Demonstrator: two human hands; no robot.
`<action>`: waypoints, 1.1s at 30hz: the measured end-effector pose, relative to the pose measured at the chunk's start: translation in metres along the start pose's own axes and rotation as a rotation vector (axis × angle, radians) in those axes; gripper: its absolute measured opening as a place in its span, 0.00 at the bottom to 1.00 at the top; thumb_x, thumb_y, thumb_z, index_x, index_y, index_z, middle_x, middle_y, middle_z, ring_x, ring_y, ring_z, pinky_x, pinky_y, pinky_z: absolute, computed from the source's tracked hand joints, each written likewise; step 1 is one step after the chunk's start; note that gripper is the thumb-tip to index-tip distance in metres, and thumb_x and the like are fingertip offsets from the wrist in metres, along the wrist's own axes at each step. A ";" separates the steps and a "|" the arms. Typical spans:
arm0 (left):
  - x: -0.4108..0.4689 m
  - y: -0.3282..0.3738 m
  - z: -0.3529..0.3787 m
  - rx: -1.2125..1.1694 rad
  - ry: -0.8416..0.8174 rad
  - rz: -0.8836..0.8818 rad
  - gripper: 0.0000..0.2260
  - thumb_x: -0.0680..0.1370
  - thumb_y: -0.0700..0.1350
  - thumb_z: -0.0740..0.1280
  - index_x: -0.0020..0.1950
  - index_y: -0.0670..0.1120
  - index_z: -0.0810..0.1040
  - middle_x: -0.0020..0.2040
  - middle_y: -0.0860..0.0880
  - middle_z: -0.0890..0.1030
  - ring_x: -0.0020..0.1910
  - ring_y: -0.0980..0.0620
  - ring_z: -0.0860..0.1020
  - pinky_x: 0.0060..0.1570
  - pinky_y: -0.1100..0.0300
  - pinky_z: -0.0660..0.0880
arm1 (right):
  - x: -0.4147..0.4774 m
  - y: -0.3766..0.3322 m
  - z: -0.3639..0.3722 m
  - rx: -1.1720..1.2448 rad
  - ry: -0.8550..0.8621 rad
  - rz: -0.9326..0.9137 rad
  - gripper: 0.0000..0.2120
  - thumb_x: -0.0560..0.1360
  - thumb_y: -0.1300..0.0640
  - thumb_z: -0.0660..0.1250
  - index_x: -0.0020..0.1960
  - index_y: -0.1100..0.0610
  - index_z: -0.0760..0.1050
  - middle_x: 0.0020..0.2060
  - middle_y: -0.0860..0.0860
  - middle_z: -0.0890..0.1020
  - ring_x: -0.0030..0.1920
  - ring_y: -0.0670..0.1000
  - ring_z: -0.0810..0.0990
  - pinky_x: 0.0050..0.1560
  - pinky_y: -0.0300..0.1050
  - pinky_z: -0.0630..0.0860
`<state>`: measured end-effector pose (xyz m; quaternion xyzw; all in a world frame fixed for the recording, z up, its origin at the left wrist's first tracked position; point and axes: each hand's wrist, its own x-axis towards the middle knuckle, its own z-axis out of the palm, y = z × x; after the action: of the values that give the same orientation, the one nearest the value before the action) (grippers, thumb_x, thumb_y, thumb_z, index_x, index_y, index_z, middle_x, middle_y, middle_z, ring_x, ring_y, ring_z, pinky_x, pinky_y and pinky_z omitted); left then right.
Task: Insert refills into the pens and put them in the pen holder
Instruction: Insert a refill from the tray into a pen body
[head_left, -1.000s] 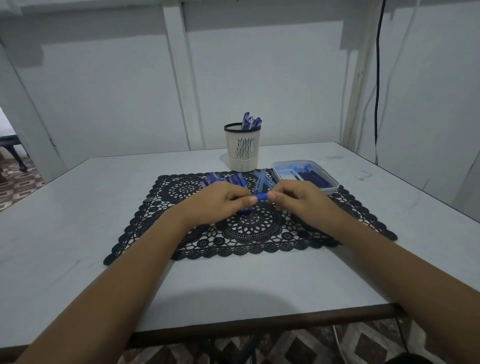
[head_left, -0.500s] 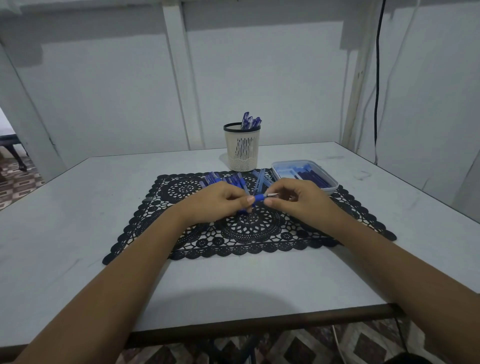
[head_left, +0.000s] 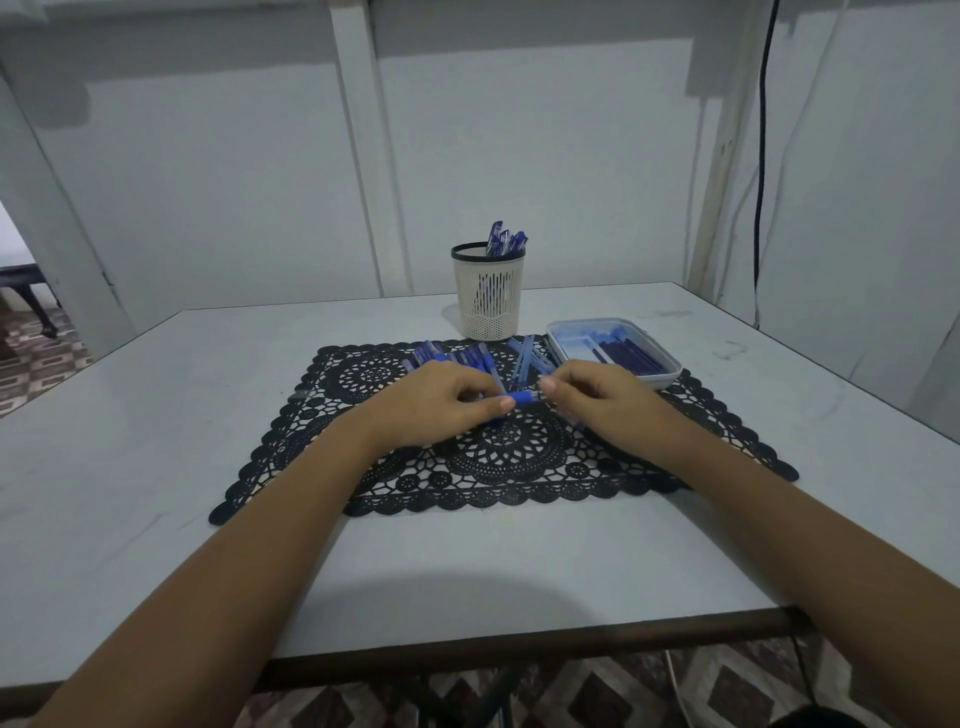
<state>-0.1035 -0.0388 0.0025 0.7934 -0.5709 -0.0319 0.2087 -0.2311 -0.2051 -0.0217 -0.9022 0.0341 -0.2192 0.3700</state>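
My left hand (head_left: 441, 402) grips a blue pen (head_left: 522, 398) over the middle of the black lace mat (head_left: 504, 452). My right hand (head_left: 597, 400) pinches the pen's right end with thumb and fingers; the tip is hidden between them. Behind my hands, several loose blue pens (head_left: 457, 358) and clear blue barrels (head_left: 527, 356) lie on the mat. A beige pen holder (head_left: 488, 296) with a dark rim stands at the back, with a few blue pens (head_left: 506, 241) sticking out of it.
A shallow pale tray (head_left: 670, 376) with dark blue refills sits at the mat's right rear corner. The white table (head_left: 156, 441) has a dark front edge close to me. White walls stand behind and to the right, with a black cable hanging down.
My right hand drew slightly away from the pen's end, showing a thin tip, then closed back onto it. The left hand stayed in place.
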 end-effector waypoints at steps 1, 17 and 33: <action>0.000 0.000 0.000 0.008 -0.002 0.002 0.06 0.77 0.55 0.60 0.45 0.57 0.76 0.34 0.52 0.76 0.32 0.57 0.71 0.33 0.65 0.64 | 0.000 0.000 0.000 -0.041 0.001 -0.001 0.10 0.76 0.48 0.61 0.38 0.47 0.75 0.30 0.44 0.74 0.33 0.42 0.71 0.41 0.42 0.69; -0.001 0.000 0.000 0.007 0.025 0.026 0.05 0.78 0.53 0.62 0.44 0.57 0.75 0.32 0.56 0.74 0.31 0.64 0.71 0.33 0.71 0.65 | -0.001 0.003 -0.003 0.005 -0.052 -0.040 0.11 0.72 0.53 0.69 0.51 0.46 0.72 0.45 0.45 0.73 0.39 0.42 0.72 0.40 0.28 0.69; 0.000 -0.002 -0.001 -0.082 0.047 -0.018 0.07 0.77 0.54 0.62 0.43 0.57 0.78 0.34 0.47 0.76 0.29 0.59 0.68 0.34 0.61 0.64 | 0.001 0.001 -0.003 0.129 0.075 -0.055 0.03 0.71 0.60 0.71 0.43 0.53 0.78 0.33 0.52 0.79 0.32 0.42 0.73 0.37 0.37 0.71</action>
<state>-0.1015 -0.0375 0.0029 0.7899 -0.5567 -0.0385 0.2543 -0.2316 -0.2076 -0.0203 -0.8681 0.0089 -0.2645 0.4199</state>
